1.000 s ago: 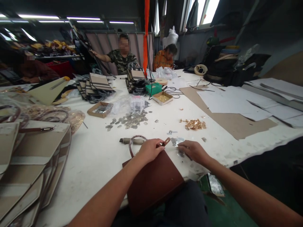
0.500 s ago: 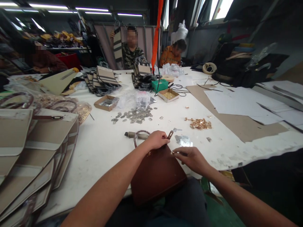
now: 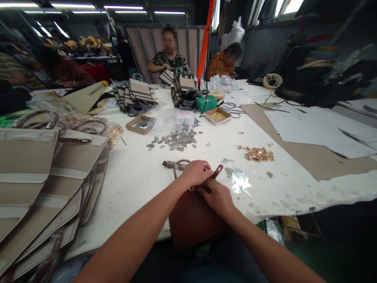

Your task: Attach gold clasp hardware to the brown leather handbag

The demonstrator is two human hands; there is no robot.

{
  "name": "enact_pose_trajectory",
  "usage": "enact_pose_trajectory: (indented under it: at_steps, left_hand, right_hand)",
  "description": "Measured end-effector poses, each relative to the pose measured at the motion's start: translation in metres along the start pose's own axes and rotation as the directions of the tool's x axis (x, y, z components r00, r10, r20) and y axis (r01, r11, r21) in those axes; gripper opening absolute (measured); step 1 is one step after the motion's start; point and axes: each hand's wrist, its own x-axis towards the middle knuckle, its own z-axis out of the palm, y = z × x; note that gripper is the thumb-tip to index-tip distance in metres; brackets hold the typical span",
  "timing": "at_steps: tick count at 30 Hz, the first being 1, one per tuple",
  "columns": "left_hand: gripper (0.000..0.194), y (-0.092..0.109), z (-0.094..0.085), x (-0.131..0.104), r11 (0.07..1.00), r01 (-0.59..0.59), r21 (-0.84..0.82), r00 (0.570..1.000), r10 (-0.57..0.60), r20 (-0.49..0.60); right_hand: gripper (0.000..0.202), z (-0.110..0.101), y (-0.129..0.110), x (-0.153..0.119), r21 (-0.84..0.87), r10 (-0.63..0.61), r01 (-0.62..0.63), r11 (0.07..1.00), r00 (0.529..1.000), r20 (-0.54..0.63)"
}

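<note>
The left hand [image 3: 198, 173] is closed, fingers curled over the top of a brown bag [image 3: 198, 226] beside its strap [image 3: 218, 169]. The right hand [image 3: 218, 196] meets it at the same edge, fingers bent and nearly together; whether they pinch a small fitting cannot be told. A gold glint shows beneath the fingers.

The bag lies across the middle of the near edge of the counter [image 3: 141, 177], its lower part over the person's lap. Its handle side faces the far edge. The strap's long axis slants away and to the right, slotted end outermost. Forearms cover much of the bag's outline; its own long axis cannot be determined.

A looped handle [image 3: 176, 168] rises just left of the left hand, with a grey rod-shaped tool [image 3: 171, 164] lying behind it. Bright metal plates [image 3: 240, 181] lie just right of the hands. Beyond are loose gold fittings [image 3: 259, 154] and, farther left, dull metal plates [image 3: 176, 140].

Stacked beige panels [image 3: 26, 161] occupy the left end, near edge. Pinkish print on a clear plastic bag [image 3: 173, 120] is too small to read. A green box [image 3: 207, 103] adjoins a shallow tray [image 3: 219, 121]. White sheets [image 3: 300, 125] overlie brown board [image 3: 318, 167] at right.
</note>
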Motion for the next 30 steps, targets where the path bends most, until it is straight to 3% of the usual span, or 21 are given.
enact_pose_trajectory:
  at_steps: [3, 7, 11, 14, 17, 20, 26, 30]
  left_hand:
    - [0.026, -0.026, -0.011, -0.025, 0.998, 0.032, 0.05, 0.998, -0.029, -0.064]
    - [0.025, -0.044, -0.015, -0.046, 0.99, 0.049, 0.135, 0.998, -0.043, -0.05]
    - [0.026, -0.038, -0.005, -0.048, 0.971, 0.068, 0.23, 0.997, -0.061, -0.037]
    - [0.03, -0.031, 0.001, -0.044, 0.954, 0.099, 0.283, 0.995, -0.09, -0.046]
    - [0.043, -0.026, 0.001, -0.038, 0.944, 0.132, 0.301, 0.991, -0.128, -0.031]
    - [0.052, -0.022, -0.003, -0.031, 0.943, 0.163, 0.29, 0.985, -0.175, 0.015]
    - [0.039, -0.02, -0.012, -0.022, 0.976, 0.134, 0.174, 0.971, -0.164, 0.173]
    - [0.034, -0.023, -0.01, -0.023, 0.99, 0.138, 0.039, 0.969, -0.143, 0.203]
  right_hand:
    - [0.02, 0.001, -0.004, -0.005, -0.067, -0.032, 0.032, 0.997, 0.999, 0.009]
    - [0.014, 0.001, -0.009, -0.008, -0.085, -0.027, 0.03, 0.996, 0.999, 0.028]
    - [0.006, -0.001, -0.012, -0.007, 0.029, -0.012, 0.011, 1.0, 0.999, 0.042]
    - [0.011, -0.004, -0.01, -0.003, 0.164, -0.001, 0.007, 0.986, 0.999, -0.033]
    - [0.017, -0.01, -0.005, 0.004, 0.339, 0.12, -0.074, 0.938, 0.986, -0.116]
    - [0.019, -0.021, 0.001, 0.011, 0.445, 0.205, -0.144, 0.884, 0.974, -0.092]
    - [0.02, -0.052, 0.009, 0.013, 0.398, 0.175, -0.173, 0.901, 0.984, 0.032]
    - [0.015, -0.066, 0.011, 0.009, 0.263, 0.078, -0.073, 0.962, 0.997, -0.009]
